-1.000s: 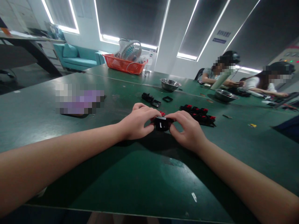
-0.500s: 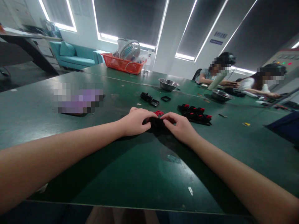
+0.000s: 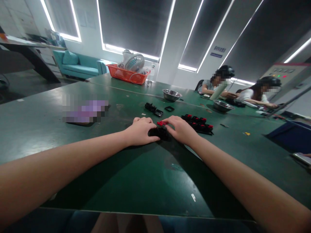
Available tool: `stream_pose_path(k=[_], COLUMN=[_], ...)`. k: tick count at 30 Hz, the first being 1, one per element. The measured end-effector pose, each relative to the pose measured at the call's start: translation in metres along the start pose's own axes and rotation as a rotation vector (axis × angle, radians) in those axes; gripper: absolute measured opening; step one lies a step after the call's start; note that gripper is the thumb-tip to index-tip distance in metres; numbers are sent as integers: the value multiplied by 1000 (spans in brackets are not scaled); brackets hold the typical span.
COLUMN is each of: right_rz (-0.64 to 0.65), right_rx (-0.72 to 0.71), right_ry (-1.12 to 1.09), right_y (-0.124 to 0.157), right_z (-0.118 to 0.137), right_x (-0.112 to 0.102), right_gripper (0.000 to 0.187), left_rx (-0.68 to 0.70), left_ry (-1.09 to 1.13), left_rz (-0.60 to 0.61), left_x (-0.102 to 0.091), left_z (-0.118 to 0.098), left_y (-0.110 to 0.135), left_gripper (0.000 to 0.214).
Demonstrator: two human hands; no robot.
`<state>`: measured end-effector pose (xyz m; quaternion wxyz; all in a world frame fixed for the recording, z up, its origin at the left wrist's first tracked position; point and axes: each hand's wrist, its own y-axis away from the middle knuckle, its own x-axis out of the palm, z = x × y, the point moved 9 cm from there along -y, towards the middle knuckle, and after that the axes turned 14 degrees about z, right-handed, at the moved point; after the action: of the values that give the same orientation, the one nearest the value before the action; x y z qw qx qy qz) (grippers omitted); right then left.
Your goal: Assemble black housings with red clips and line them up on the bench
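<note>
Near the middle of the green table (image 3: pixel 136 181), my left hand (image 3: pixel 142 131) is closed around a black plastic part (image 3: pixel 159 133), thumb in front and fingers behind. Its details are dark and partly covered by the hand. My right hand (image 3: pixel 181 129) is just right of that part, with thumb and index finger apart. The index fingertip reaches the small red plastic pieces (image 3: pixel 160 123) lying just behind the black part; no grip on one is visible. Right of this hand stand rows of black parts with red inserts (image 3: pixel 198 123).
Behind my hands lie a black assembly (image 3: pixel 150 107) and a square black frame (image 3: pixel 169 109). Farther back are metal bowls (image 3: pixel 172 95) and an orange basket (image 3: pixel 126 75). A blurred purple object (image 3: pixel 86 111) lies left, a blue bin (image 3: pixel 289 134) right. Two people (image 3: pixel 218 85) sit across.
My right hand has shifted from the black part toward the red pieces behind it. My left hand keeps hold of the black part. The camera view has tilted up and turned slightly right.
</note>
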<state>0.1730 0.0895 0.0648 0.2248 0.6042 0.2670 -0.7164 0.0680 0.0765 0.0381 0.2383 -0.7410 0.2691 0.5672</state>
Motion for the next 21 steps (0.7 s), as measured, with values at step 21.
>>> stream_pose_path(k=[21], right_rz=[-103], right_rx=[160], right_ry=[-159], right_y=[-6], right_z=[-27], right_x=[12], right_gripper=[4], left_rx=[-52], left_ry=[40], left_rz=[70], left_x=[6], left_z=[6], left_y=[-5], left_gripper=[40])
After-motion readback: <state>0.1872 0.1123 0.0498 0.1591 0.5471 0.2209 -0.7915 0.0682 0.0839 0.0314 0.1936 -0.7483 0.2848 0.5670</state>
